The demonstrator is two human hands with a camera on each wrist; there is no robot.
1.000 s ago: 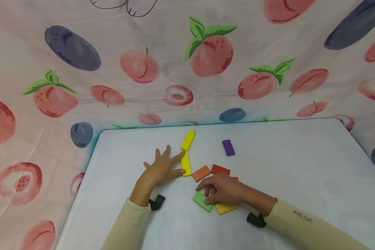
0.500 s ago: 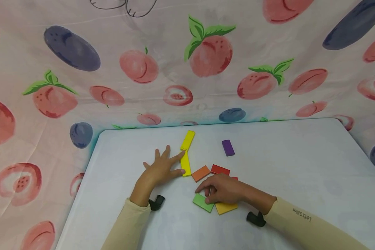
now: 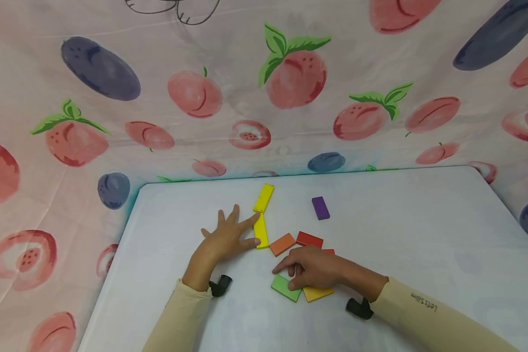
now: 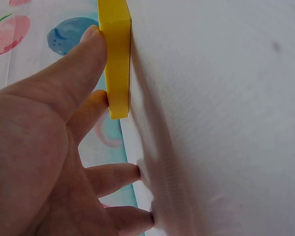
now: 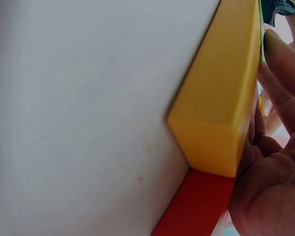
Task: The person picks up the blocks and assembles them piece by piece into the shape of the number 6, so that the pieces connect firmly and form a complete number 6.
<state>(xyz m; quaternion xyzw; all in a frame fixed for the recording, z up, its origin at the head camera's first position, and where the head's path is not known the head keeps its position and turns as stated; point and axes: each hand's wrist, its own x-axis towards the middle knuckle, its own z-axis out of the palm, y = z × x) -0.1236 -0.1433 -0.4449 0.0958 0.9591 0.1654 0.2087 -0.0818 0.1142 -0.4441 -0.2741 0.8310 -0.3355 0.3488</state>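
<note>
On the white table, two yellow blocks lie end to end. My left hand (image 3: 222, 239) has spread fingers; its thumb and index finger touch the left side of the nearer yellow block (image 3: 261, 231), and the left wrist view shows both against its edge. The farther yellow block (image 3: 264, 197) lies beyond. My right hand (image 3: 314, 266) has its thumb at the upper edge of a green block (image 3: 286, 288), with the index fingertip near that block's far-left corner. Under this hand, an amber block (image 3: 318, 293) and a second red block (image 5: 194, 204) are partly hidden.
An orange block (image 3: 283, 244) and a red block (image 3: 310, 239) lie just beyond my right hand. A purple block (image 3: 320, 208) lies apart, farther back. The white table (image 3: 400, 220) meets a fruit-print cloth (image 3: 299, 132) behind.
The green block has slid slightly toward me and turned a little, my right index finger shifting with it toward the left. My left hand and the yellow blocks keep their places.
</note>
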